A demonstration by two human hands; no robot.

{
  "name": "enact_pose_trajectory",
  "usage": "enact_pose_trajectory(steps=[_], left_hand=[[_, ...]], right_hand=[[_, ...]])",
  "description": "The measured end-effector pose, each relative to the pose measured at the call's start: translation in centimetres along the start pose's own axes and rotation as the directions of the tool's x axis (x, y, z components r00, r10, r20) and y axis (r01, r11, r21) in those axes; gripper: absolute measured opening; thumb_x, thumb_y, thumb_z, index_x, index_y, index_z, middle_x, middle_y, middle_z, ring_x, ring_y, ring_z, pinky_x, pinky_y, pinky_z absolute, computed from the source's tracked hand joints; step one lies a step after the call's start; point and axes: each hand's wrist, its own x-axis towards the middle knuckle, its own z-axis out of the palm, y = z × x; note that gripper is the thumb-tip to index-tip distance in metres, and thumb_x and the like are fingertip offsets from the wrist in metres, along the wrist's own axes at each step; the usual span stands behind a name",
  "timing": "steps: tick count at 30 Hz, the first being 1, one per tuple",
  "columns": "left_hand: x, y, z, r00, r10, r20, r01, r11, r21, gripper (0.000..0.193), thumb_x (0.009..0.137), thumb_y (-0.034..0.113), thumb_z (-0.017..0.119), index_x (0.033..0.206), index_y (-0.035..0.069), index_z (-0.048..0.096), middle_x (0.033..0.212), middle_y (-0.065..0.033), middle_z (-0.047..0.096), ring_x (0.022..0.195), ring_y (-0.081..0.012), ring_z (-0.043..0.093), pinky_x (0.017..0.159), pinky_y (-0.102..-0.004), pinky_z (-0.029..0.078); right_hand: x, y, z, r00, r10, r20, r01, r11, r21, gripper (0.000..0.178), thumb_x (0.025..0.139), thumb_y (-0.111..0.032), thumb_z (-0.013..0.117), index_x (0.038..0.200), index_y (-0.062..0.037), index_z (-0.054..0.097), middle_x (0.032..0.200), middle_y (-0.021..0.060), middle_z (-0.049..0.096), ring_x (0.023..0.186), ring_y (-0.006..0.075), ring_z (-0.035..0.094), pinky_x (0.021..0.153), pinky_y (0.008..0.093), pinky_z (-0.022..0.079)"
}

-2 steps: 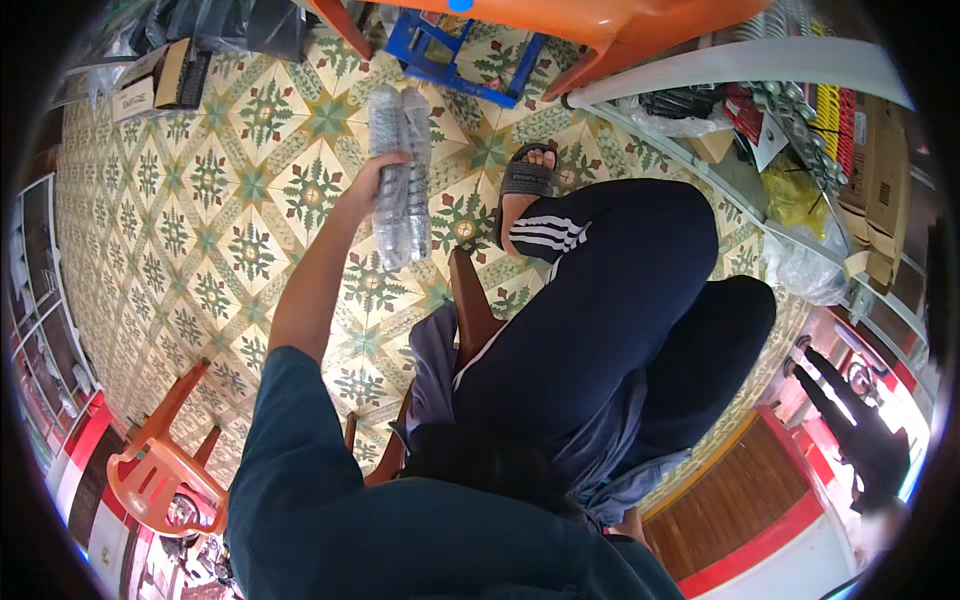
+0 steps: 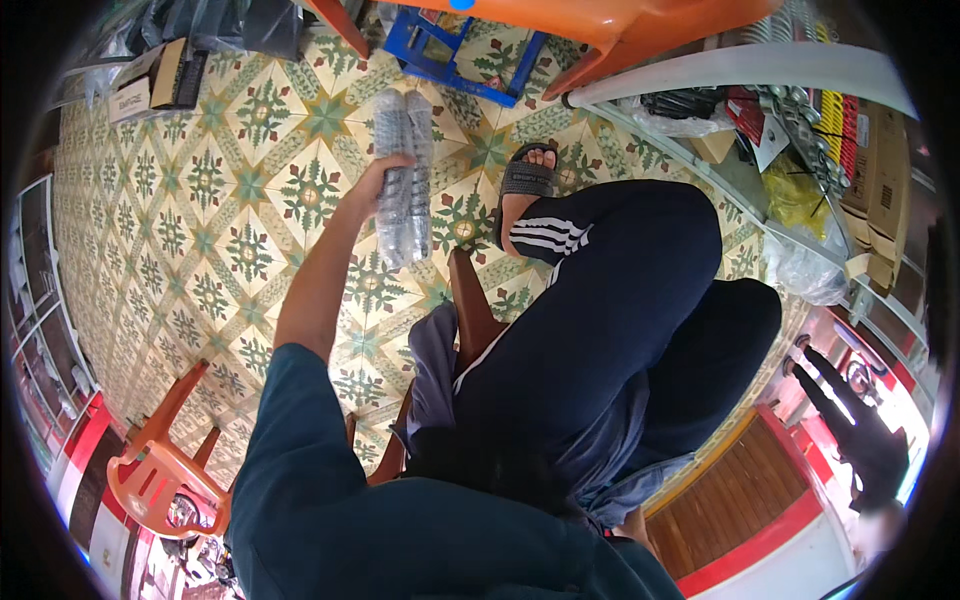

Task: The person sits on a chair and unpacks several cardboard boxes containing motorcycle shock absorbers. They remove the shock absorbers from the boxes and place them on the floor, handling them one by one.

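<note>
My left hand point(image 2: 372, 185) reaches out over the tiled floor, closed around the middle of a long package in clear plastic wrap point(image 2: 403, 180). Two silvery-grey, ribbed lengths lie side by side within the wrap, and the plastic blurs what they are. Seen from above, the package points away from me, left of my sandalled foot point(image 2: 530, 180). My fingertips are mostly hidden behind it. My right hand does not show. Only a small patch of skin appears beside my thigh at the bottom, and I cannot tell what it belongs to.
Ahead are an orange plastic chair point(image 2: 620, 25) and a blue frame point(image 2: 460, 60). An open cardboard box point(image 2: 150, 85) stands far left, by dark plastic-wrapped goods. A shelf rail point(image 2: 750, 75) with coloured springs runs right. Another orange chair point(image 2: 165, 480) is lower left; a person point(image 2: 865, 445) stands lower right.
</note>
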Motion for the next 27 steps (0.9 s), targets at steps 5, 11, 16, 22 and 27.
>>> enact_pose_trajectory(steps=[5,11,16,22,27], left_hand=[[6.6,-3.1,-0.5,0.995,-0.022,-0.094,0.049,0.953,0.299,0.064,0.076,0.030,0.084,0.131,0.001,0.068,0.125,-0.0168,0.071,0.113,-0.0324,0.068,0.097,-0.0496,0.055],[10.9,-5.7,-0.8,0.960,0.080,-0.267,0.076,0.846,0.527,0.078,0.073,0.031,0.089,0.141,0.003,0.063,0.144,-0.0166,0.063,0.133,-0.0362,0.057,0.114,-0.0576,0.041],[12.0,-6.1,-1.2,0.954,0.235,-0.189,-0.092,0.824,0.559,0.083,0.065,0.035,0.095,0.129,-0.009,0.067,0.129,-0.0229,0.071,0.115,-0.0333,0.068,0.099,-0.0423,0.054],[11.8,-6.2,-0.6,0.922,0.296,-0.248,-0.073,0.765,0.639,0.081,0.065,0.037,0.096,0.125,-0.009,0.069,0.124,-0.0226,0.073,0.111,-0.0324,0.070,0.096,-0.0402,0.055],[13.1,-6.6,-0.4,0.883,0.320,-0.342,0.068,0.634,0.770,0.086,0.059,0.051,0.097,0.115,-0.011,0.073,0.116,-0.0273,0.075,0.107,-0.0352,0.073,0.091,-0.0423,0.058]], right_hand=[[2.2,-2.5,-1.0,1.000,0.027,0.000,-0.027,0.998,-0.055,0.027,0.092,-0.015,0.080,0.107,0.0033,0.069,0.089,0.0131,0.074,0.087,0.0173,0.071,0.077,0.0348,0.056],[3.9,-4.1,-1.8,0.998,0.063,0.012,-0.062,0.995,-0.084,0.026,0.092,-0.015,0.079,0.109,0.0024,0.069,0.090,0.0135,0.075,0.088,0.0183,0.071,0.078,0.0353,0.056],[5.0,-4.6,-2.3,0.997,0.070,0.025,-0.067,0.993,-0.095,0.026,0.093,-0.015,0.078,0.110,0.0017,0.069,0.092,0.0139,0.075,0.089,0.0191,0.072,0.079,0.0358,0.056],[6.2,-4.8,-3.1,0.997,0.062,0.036,-0.058,0.993,-0.101,0.025,0.094,-0.015,0.077,0.112,0.0009,0.069,0.093,0.0143,0.075,0.090,0.0201,0.072,0.080,0.0363,0.056],[7.1,-4.6,-3.6,0.998,0.046,0.041,-0.042,0.995,-0.093,0.025,0.095,-0.016,0.076,0.113,0.0002,0.070,0.095,0.0146,0.076,0.092,0.0210,0.072,0.081,0.0368,0.057]])
